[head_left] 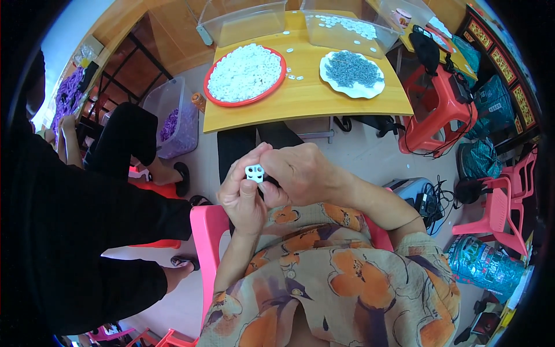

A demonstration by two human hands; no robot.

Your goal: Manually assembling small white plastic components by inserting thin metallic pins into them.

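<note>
In front of my body, my left hand [241, 203] pinches a small white plastic piece [254, 173] with several dark holes in its face. The thumb presses it from below, and the fingers curl behind it. Closed against the piece's right side is my right hand [309, 172], its fingers bent inward; whatever it grips is hidden. Beyond both hands, on the yellow table, a red-rimmed round tray [222, 104] is heaped with small white plastic pieces [245, 74]. To its right a scalloped white plate [370, 91] carries a pile of small grey metal screws [351, 69].
Two clear plastic bins [245, 26] stand along the far edge of the yellow table [300, 107]. A person in black [121, 214] sits close at my left, near a clear tub [188, 130] of purple pieces. Red stools [436, 110] and cables stand at the right.
</note>
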